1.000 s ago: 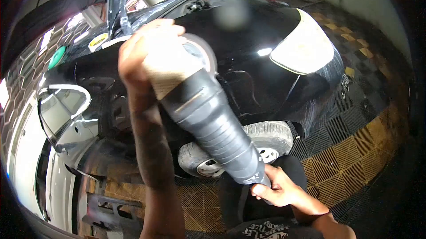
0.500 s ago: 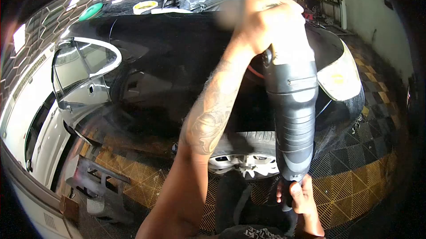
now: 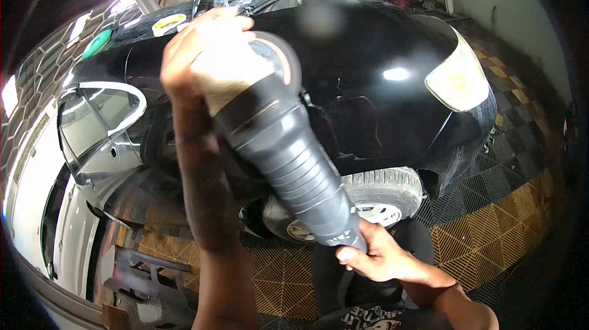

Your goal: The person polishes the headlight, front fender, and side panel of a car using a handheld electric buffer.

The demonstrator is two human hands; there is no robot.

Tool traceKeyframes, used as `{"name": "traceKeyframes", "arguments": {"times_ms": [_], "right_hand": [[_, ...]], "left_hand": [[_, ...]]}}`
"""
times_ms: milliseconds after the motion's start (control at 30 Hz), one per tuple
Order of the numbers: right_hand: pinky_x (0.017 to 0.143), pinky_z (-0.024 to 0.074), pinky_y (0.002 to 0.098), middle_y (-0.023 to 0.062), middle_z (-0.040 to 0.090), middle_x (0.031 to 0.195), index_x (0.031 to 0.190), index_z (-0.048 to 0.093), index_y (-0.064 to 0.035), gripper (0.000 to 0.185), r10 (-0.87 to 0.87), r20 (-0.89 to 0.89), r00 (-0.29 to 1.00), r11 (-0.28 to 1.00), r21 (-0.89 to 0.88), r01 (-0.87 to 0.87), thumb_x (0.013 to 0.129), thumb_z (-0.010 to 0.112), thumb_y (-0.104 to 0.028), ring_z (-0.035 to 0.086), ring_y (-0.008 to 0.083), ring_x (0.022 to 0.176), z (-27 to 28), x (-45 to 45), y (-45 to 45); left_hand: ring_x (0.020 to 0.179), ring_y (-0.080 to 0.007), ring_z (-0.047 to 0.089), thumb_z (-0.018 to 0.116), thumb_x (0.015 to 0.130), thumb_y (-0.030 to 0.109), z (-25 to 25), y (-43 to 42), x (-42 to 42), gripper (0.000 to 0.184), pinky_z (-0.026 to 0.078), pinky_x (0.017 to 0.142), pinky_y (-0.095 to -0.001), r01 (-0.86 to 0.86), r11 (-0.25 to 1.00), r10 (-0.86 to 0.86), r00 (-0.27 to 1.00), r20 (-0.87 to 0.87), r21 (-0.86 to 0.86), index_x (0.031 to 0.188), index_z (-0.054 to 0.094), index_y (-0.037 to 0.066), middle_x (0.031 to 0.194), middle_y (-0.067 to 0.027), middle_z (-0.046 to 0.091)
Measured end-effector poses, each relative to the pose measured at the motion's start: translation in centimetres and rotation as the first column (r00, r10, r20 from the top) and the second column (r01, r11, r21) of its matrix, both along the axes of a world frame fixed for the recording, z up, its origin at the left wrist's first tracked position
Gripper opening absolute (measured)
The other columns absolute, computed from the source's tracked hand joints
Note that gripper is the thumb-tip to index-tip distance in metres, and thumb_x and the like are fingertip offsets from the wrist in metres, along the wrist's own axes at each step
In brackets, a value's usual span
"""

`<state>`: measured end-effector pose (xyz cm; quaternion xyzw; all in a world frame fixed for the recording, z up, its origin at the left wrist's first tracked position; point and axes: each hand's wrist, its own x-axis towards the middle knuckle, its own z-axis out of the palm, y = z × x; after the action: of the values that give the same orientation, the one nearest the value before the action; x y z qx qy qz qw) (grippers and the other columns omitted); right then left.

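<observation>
A black car polisher (image 3: 300, 173) lies across the view, its tail toward me and its head toward the upper left. My left hand (image 3: 199, 48) is closed over the bright, pale head of the machine, slightly blurred. At the tail end, my right hand (image 3: 377, 253) grips the polisher's rear handle, thumb on top. A round pad (image 3: 289, 63) shows at the edge of the head, over the glossy black car panel (image 3: 362, 78). Contact between pad and panel is hidden.
A pale headlight (image 3: 463, 78) sits at the car's right end. Below the panel is a wheel (image 3: 386, 189). A yellow tape roll (image 3: 169, 24) and green disc (image 3: 97, 44) rest on the car. Left on the tiled floor stands a dark plastic frame (image 3: 147, 268).
The polisher's head has swung from the upper right to the upper left, with my left hand on it. My right hand has shifted a little left at the tail, and the view has turned slightly.
</observation>
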<state>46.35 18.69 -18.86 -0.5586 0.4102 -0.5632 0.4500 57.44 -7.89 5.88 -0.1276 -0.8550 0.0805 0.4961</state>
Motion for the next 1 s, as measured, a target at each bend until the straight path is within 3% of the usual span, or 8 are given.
{"name": "traceKeyframes", "arguments": {"times_ms": [67,133,233,667,800,867,900,1000], "right_hand": [[0.084,0.0528,0.0372,0.0184,0.068,0.102,0.130,0.049,0.0016,0.055,0.009,-0.056,0.998,0.999,-0.034,-0.011,0.094,0.067,-0.035,0.069,0.0265,0.092,0.3,0.6,-0.7],[0.082,0.0541,0.0387,0.0204,0.068,0.101,0.129,0.050,0.0021,0.056,0.012,-0.094,0.995,0.999,-0.039,-0.016,0.093,0.067,-0.037,0.070,0.0294,0.090,0.2,0.9,-1.2],[0.077,0.0553,0.0409,0.0204,0.069,0.098,0.128,0.051,0.0011,0.056,0.020,-0.258,0.966,0.996,-0.082,-0.043,0.092,0.068,-0.039,0.071,0.0338,0.089,-0.4,0.9,-1.6],[0.088,0.0542,0.0422,0.0215,0.067,0.113,0.135,0.047,-0.0007,0.064,-0.069,-0.188,0.980,0.995,-0.088,0.053,0.089,0.071,-0.038,0.068,0.0362,0.104,-4.9,-2.3,2.7],[0.095,0.0508,0.0403,0.0183,0.068,0.115,0.137,0.047,-0.0012,0.063,-0.156,-0.142,0.978,0.986,-0.075,0.146,0.090,0.071,-0.036,0.067,0.0309,0.108,-6.0,-3.6,4.1],[0.095,0.0506,0.0391,0.0175,0.068,0.116,0.135,0.049,-0.0011,0.061,-0.167,-0.096,0.981,0.986,-0.014,0.167,0.089,0.071,-0.035,0.067,0.0278,0.108,-6.2,-4.1,4.9],[0.095,0.0506,0.0391,0.0175,0.068,0.116,0.135,0.049,-0.0011,0.061,-0.172,-0.096,0.980,0.985,-0.014,0.171,0.089,0.071,-0.035,0.067,0.0278,0.108,-6.5,-4.3,5.2],[0.095,0.0507,0.0387,0.0168,0.068,0.116,0.134,0.050,-0.0013,0.060,-0.187,-0.077,0.979,0.982,0.000,0.188,0.089,0.072,-0.033,0.067,0.0256,0.108,-7.3,-4.4,5.4]], "left_hand": [[0.098,-0.0315,0.068,0.052,0.096,0.021,-0.9,-0.8,2.5,0.041,0.054,0.088,-0.0426,0.135,0.922,-0.136,0.990,-0.023,0.363,0.120,0.058,-0.012,0.110,-0.0256,0.067],[0.092,-0.0340,0.069,0.046,0.091,0.028,-1.4,0.0,4.1,0.050,0.054,0.087,-0.0413,0.343,0.492,-0.294,0.931,-0.217,0.800,0.116,0.058,-0.013,0.106,-0.0284,0.067],[0.091,-0.0335,0.067,0.045,0.088,0.032,-3.1,0.5,6.0,0.055,0.051,0.088,-0.0395,0.268,0.512,-0.094,0.962,-0.257,0.816,0.114,0.058,-0.014,0.103,-0.0284,0.067],[0.088,-0.0301,0.070,0.056,0.093,0.030,-6.6,5.1,-0.5,0.047,0.055,0.081,-0.0372,0.373,0.466,-0.345,0.912,-0.224,0.802,0.114,0.058,-0.013,0.102,-0.0278,0.066],[0.088,-0.0327,0.071,0.054,0.094,0.015,-7.6,4.9,-4.4,0.032,0.059,0.077,-0.0403,0.355,0.801,-0.261,0.932,-0.252,0.482,0.111,0.061,-0.012,0.106,-0.0290,0.066],[0.087,-0.0304,0.071,0.056,0.091,0.018,-6.9,6.0,-5.7,0.036,0.058,0.079,-0.0388,0.374,0.595,-0.413,0.902,-0.129,0.711,0.108,0.063,-0.013,0.103,-0.0276,0.068],[0.091,-0.0302,0.070,0.056,0.085,0.051,-6.1,8.0,-6.3,0.076,0.055,0.085,-0.0363,0.163,0.646,-0.277,0.961,0.029,0.745,0.122,0.054,-0.015,0.105,-0.0263,0.068],[0.090,-0.0290,0.070,0.056,0.085,0.050,-5.9,7.7,-7.2,0.073,0.055,0.085,-0.0358,0.176,0.669,-0.329,0.941,0.075,0.722,0.121,0.056,-0.014,0.103,-0.0257,0.069]]}}
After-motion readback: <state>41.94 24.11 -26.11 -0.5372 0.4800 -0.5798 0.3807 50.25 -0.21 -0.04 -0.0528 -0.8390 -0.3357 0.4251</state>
